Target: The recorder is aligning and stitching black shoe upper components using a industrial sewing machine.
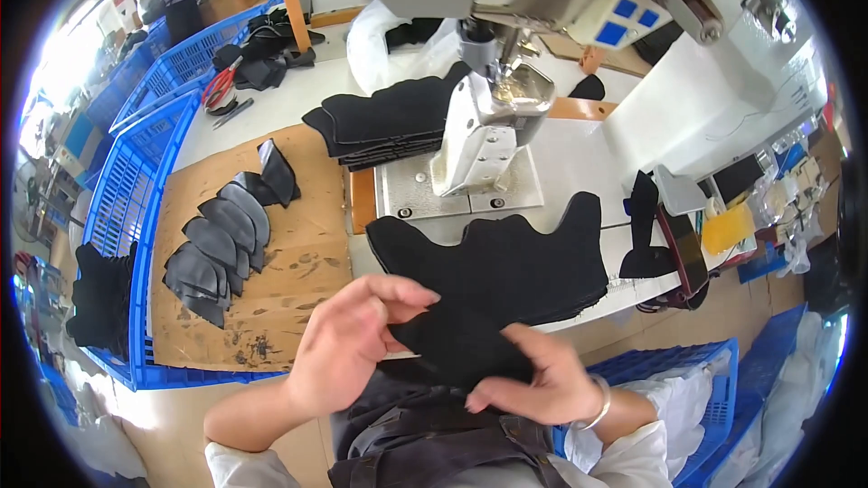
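One black piece (463,345) was held between the two hands, the left hand (342,348) gripping its left edge, the right hand (550,381) pinching its right; light, even tension would have suited it (its layers were hard to tell). Beyond were one near stack (506,258) and one far stack (389,116) of scalloped black fabric, one sewing machine (477,140), and one pair of red-handled scissors (220,88).

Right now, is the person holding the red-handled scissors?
No, the scissors lie beyond the cardboard; left hand and right hand hold a black piece.
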A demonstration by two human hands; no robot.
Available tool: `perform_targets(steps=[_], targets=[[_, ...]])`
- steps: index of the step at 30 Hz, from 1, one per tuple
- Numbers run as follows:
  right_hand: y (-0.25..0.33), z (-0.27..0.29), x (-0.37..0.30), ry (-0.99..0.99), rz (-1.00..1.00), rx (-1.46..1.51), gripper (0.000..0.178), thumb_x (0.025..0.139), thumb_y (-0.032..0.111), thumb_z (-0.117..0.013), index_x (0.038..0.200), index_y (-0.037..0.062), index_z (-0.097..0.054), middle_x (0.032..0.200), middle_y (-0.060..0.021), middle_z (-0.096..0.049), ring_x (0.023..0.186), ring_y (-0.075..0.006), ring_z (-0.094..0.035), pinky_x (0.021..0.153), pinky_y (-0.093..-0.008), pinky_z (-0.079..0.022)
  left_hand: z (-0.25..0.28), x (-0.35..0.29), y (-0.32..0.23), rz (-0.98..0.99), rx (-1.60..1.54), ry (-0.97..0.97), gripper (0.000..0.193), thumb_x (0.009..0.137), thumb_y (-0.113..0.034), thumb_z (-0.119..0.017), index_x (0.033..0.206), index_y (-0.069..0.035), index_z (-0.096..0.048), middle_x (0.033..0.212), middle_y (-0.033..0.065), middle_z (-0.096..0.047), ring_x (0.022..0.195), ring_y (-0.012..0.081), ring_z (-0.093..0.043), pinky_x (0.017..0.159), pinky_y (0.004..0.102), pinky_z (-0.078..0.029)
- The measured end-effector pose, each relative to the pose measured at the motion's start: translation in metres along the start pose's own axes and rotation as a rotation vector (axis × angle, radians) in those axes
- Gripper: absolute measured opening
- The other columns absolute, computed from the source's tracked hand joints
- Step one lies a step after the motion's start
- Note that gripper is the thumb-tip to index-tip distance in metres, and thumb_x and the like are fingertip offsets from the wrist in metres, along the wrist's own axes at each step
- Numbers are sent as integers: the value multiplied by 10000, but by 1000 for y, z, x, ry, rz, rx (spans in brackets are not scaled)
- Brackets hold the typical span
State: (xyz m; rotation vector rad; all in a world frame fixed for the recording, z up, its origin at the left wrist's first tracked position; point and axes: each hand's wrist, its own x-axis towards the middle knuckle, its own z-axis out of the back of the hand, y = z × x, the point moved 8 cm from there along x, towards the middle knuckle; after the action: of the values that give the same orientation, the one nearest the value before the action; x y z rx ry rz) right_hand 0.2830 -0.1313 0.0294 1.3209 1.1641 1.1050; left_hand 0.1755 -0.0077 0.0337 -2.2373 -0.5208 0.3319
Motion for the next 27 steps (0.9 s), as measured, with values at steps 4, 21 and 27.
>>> perform_targets(steps=[4, 21, 27], targets=[[21, 47, 9, 64, -178, -139, 187, 925, 94, -616, 1025, -57, -572, 796, -64, -652, 725, -96, -669, 572, -225, -542, -31, 35, 5, 176, 367, 158, 380, 894, -200, -671, 1136, 64, -546, 1042, 78, -621, 872, 90, -587, 723, 223, -498], [12, 93, 44, 97, -146, -511, 379, 754, 96, -788, 1051, -16, -581, 969, -47, -643, 926, -96, -589, 837, -258, -476, -38, 75, 15, -68, 1385, 338, 365, 883, -252, -676, 722, 2, -469, 543, 99, -507, 523, 161, -621, 462, 295, -394], [6, 101, 37, 0, -118, -701, 381, 735, 166, -795, 1024, -11, -621, 835, -65, -654, 744, -109, -567, 728, -258, -480, -38, 73, 23, -107, 1400, 382, 346, 791, -271, -649, 663, 34, -547, 662, 211, -592, 686, 410, -600, 607, 457, -448]])
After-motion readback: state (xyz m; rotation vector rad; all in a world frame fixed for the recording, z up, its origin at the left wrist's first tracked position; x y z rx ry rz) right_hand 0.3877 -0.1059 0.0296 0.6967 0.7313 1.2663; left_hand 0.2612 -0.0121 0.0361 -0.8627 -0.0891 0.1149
